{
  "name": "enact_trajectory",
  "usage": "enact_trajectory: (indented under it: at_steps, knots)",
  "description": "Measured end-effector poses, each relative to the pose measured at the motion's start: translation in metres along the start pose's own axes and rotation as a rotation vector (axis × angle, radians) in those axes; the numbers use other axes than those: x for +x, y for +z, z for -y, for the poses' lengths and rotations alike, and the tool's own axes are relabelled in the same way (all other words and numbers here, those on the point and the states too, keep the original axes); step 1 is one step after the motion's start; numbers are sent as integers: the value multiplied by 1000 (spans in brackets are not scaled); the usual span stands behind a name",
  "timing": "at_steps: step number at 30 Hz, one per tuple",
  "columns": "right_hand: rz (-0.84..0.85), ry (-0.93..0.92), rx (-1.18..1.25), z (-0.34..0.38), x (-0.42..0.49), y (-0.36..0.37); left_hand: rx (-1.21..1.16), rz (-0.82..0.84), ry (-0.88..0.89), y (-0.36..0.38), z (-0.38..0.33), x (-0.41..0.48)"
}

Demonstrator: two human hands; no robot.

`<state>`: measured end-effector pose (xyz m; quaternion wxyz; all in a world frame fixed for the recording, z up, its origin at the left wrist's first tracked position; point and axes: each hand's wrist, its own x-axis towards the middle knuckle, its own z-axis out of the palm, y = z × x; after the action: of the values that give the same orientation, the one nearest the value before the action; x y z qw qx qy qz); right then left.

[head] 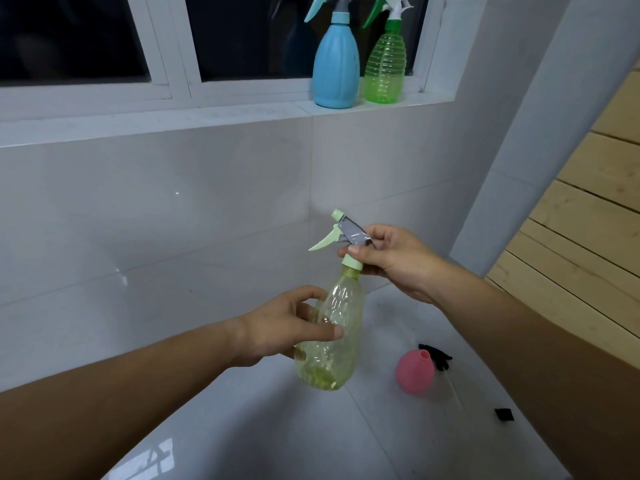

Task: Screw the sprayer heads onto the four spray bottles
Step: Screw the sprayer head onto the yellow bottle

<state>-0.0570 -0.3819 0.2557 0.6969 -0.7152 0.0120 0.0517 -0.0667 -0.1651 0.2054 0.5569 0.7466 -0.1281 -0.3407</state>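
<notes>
A clear yellow-green spray bottle [332, 337] is held up in front of me, tilted slightly. My left hand [287, 327] grips its body. A pale green and grey sprayer head [341, 235] sits on the bottle's neck, and my right hand [391, 261] holds it at the collar and back. A pink bottle [415, 374] with an open neck stands on the white floor at the lower right, with a black sprayer head [438, 356] lying behind it. On the window sill stand a blue bottle [335, 64] and a green bottle [384, 69], both with heads on.
The white tiled wall [156, 220] rises ahead under a window sill [207, 114]. A wooden slatted panel [595, 220] fills the right side. A small black piece [504, 414] lies on the floor near my right forearm.
</notes>
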Motion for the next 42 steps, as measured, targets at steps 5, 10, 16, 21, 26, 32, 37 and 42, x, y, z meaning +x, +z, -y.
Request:
enact_trajectory:
  at_steps: [5, 10, 16, 21, 26, 32, 37, 42]
  knots:
    - [47, 10, -112, 2, 0, -7, 14, 18, -20, 3, -1, 1]
    - [31, -10, -165, 2, 0, -9, 32, 20, -24, 6, -4, 3]
    - [68, -31, -180, -1, 1, -7, 0, -1, -5, 6, -3, 3]
    - [63, -64, -200, -6, 2, -7, -61, 30, -17, 6, -3, 1]
    - [88, -54, -197, -7, 2, -11, -77, 33, -5, 8, -6, 1]
    - [111, -66, -232, -4, 1, -9, -21, 3, 12, 2, -8, 1]
    - [121, -78, -264, -7, 3, -10, -4, 9, 7, 0, -8, 1]
    - [148, -77, -280, -8, 4, -10, 23, 23, 10, -4, -6, 1]
